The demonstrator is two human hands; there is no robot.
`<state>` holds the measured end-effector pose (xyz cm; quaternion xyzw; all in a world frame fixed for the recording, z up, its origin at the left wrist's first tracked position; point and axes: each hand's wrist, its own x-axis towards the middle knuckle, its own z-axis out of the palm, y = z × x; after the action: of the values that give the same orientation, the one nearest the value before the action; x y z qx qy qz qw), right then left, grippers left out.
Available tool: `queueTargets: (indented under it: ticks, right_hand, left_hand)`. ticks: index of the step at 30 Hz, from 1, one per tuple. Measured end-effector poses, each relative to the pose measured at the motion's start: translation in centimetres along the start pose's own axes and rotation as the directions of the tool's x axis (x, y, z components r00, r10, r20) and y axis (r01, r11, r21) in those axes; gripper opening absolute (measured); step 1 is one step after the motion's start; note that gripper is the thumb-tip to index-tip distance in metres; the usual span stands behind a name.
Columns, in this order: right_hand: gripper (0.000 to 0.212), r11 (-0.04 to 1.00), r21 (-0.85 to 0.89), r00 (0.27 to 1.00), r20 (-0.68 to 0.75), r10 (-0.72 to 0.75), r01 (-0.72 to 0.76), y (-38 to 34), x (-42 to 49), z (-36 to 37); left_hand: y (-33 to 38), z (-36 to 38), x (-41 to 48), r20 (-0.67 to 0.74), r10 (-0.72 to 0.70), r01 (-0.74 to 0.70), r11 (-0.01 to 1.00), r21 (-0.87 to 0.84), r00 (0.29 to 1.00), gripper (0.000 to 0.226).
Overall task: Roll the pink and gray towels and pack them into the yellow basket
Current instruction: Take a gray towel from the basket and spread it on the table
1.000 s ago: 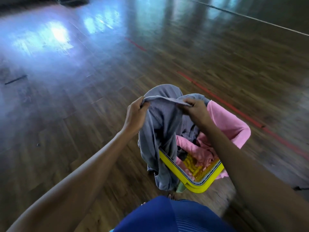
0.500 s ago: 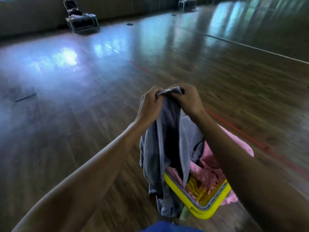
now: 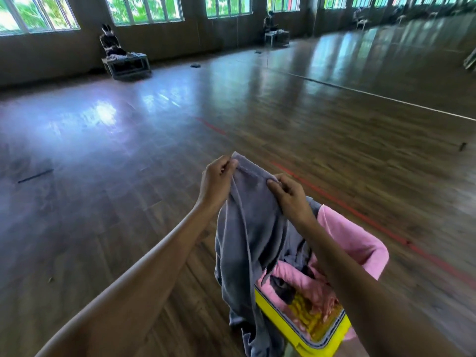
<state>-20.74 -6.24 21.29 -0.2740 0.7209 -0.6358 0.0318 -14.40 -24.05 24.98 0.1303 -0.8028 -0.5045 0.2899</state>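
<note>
I pinch the gray towel (image 3: 247, 228) by its top edge in my left hand (image 3: 216, 180) and right hand (image 3: 289, 193), above the yellow basket (image 3: 319, 342) holding pink towels (image 3: 353, 243); next, I judge, spreading it flat for rolling.

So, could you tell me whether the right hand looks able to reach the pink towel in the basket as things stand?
Probably yes: the right hand is above the pink towel, though it and the left hand pinch the gray towel.
</note>
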Motion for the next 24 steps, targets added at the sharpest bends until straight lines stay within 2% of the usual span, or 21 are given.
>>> queueTargets:
  ticks: [3, 6, 9, 11, 13, 16, 19, 22, 24]
  right_hand:
    - [0.017, 0.993, -0.114, 0.991, 0.126, 0.045, -0.031, -1.3, 0.9, -0.5]
    - [0.035, 0.98, -0.171, 0.932, 0.327, 0.154, -0.102, -0.9, 0.1, -0.4]
    - [0.037, 0.966, -0.16, 0.927, 0.288, 0.241, -0.201, 1.6, -1.6, -1.2]
    - [0.042, 0.98, -0.085, 0.96, 0.202, 0.193, -0.179, 2.3, -2.2, -2.0]
    - [0.049, 0.993, -0.045, 0.982, 0.15, 0.114, -0.108, 1.4, -1.6, -2.4]
    - [0.025, 0.993, -0.117, 0.968, 0.247, 0.042, -0.013, -1.3, 0.2, -1.9]
    - [0.044, 0.988, -0.149, 0.953, 0.303, 0.008, 0.039, -2.2, 1.3, -1.0]
    - [0.059, 0.989, -0.141, 0.955, 0.295, 0.002, 0.042, -2.4, 1.6, -0.7]
    - [0.055, 0.984, -0.176, 0.957, 0.29, 0.02, 0.033, -2.5, 1.8, -0.4]
  left_hand:
    - [0.9, -0.2, 1.2, -0.098, -0.063, 0.053, 0.993, -0.105, 0.993, 0.024]
    - [2.7, -0.8, 2.4, -0.186, -0.065, 0.036, 0.987, -0.155, 0.98, 0.027]
    - [3.2, -2.3, 3.5, -0.252, -0.075, 0.032, 0.985, -0.171, 0.965, 0.024]
    - [2.9, -3.1, 3.3, -0.245, -0.054, 0.029, 0.994, -0.105, 0.968, 0.02]
    - [2.5, -2.8, 2.3, -0.178, 0.007, -0.008, 1.0, -0.006, 0.984, 0.014]
    - [2.3, -0.8, 0.3, 0.077, 0.046, -0.051, 0.997, 0.058, 0.996, 0.011]
    - [2.5, 0.4, -1.5, 0.304, 0.039, -0.069, 0.994, 0.089, 0.952, 0.012]
    - [1.8, 0.4, -2.2, 0.367, 0.058, -0.135, 0.973, 0.187, 0.928, 0.018]
    - [1.3, 0.4, -2.5, 0.336, 0.056, -0.143, 0.961, 0.239, 0.94, 0.016]
